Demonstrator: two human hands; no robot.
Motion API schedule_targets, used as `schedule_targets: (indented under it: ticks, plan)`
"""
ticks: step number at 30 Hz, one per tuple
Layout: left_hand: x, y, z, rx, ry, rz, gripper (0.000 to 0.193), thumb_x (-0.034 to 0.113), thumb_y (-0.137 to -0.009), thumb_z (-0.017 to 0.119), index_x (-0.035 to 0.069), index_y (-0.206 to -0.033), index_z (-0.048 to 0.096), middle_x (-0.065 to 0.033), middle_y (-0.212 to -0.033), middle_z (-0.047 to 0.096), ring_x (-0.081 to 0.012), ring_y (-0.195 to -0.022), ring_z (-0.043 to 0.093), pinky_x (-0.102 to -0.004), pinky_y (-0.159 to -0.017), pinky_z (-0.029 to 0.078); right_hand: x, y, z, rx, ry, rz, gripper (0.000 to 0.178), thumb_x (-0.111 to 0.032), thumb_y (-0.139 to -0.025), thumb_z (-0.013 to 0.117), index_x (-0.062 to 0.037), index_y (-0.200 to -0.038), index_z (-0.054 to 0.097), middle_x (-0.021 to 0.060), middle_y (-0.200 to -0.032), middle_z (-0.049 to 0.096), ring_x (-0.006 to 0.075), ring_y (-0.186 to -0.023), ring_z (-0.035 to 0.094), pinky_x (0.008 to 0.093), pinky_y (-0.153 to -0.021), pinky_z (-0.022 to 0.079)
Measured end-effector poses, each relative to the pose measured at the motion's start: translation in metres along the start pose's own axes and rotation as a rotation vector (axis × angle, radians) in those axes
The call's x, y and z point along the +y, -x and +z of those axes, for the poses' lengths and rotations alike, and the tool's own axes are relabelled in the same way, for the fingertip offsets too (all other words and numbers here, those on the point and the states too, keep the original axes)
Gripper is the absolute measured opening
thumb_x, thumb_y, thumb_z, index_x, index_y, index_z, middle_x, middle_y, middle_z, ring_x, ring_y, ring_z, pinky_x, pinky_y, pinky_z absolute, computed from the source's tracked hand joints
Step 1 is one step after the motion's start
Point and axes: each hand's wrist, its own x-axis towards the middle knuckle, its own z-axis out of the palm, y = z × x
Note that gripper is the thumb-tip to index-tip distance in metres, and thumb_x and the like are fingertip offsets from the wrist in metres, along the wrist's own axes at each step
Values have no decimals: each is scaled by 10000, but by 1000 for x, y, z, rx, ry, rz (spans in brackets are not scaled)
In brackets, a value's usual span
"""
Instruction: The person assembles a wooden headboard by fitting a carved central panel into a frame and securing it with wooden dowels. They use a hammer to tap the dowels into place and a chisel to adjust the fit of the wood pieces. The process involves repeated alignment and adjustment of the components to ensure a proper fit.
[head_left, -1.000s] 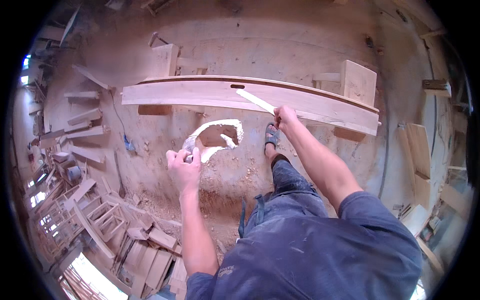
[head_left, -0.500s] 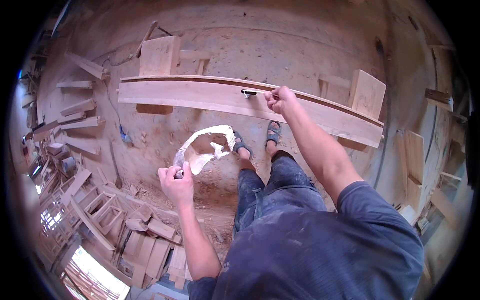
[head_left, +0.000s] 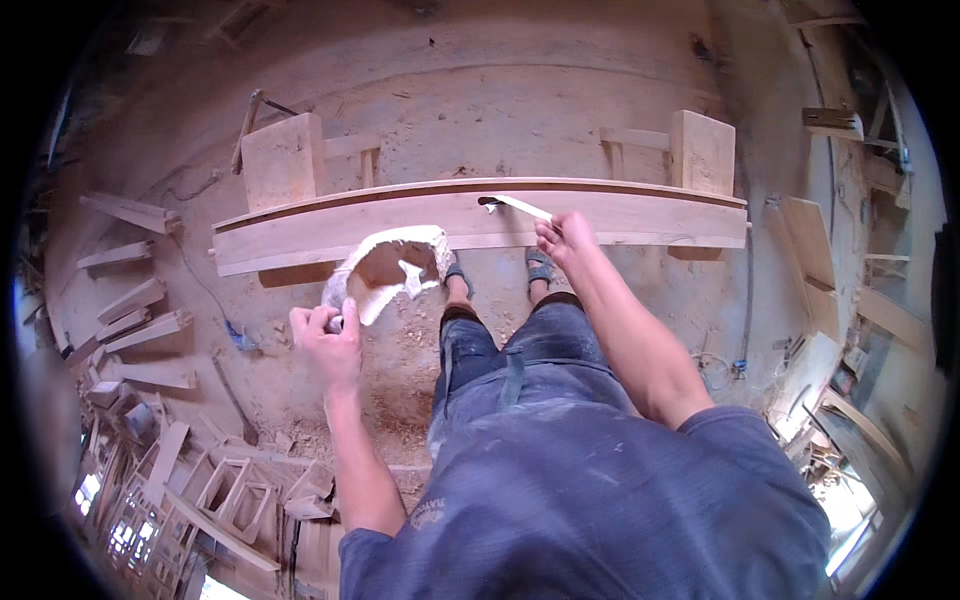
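Note:
My left hand (head_left: 332,348) is closed round the grey end of a curved container (head_left: 405,238), its rim crusted white, like a cut-open plastic jug. A jagged white piece shows inside it. My right hand (head_left: 567,240) pinches a thin pale stick (head_left: 525,208) over a long wooden beam (head_left: 350,225). The stick's far end reaches a small dark slot (head_left: 487,202) in the beam's face, with a dab of white beside it. Whether the tip is inside the slot or just touching its edge, I cannot tell.
The beam rests across two wooden supports with upright blocks, left (head_left: 283,160) and right (head_left: 704,152). A hammer-like tool (head_left: 247,130) leans by the left block. Several timber offcuts (head_left: 135,300) lie at left, with small wooden frames (head_left: 235,490) below. Boards (head_left: 808,255) stand at right.
The view has shifted, so the beam appears more level. The stick has swung from nearly flat along the beam to a slant, with my right hand lower, nearer my body. Both grips stay the same.

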Motion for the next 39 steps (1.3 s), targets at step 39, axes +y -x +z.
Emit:
schedule_targets:
  ticks: [39]
  plan:
    - [-76, -52, -15, -92, 59, 19, 242, 134, -776, 782, 11, -680, 596, -28, -761, 437, -142, -641, 444, -297, -556, 386, 12, 36, 20, 162, 191, -106, 110, -5, -840, 419, 37, -908, 494, 151, -700, 598, 119, -428, 437, 312, -422, 400]
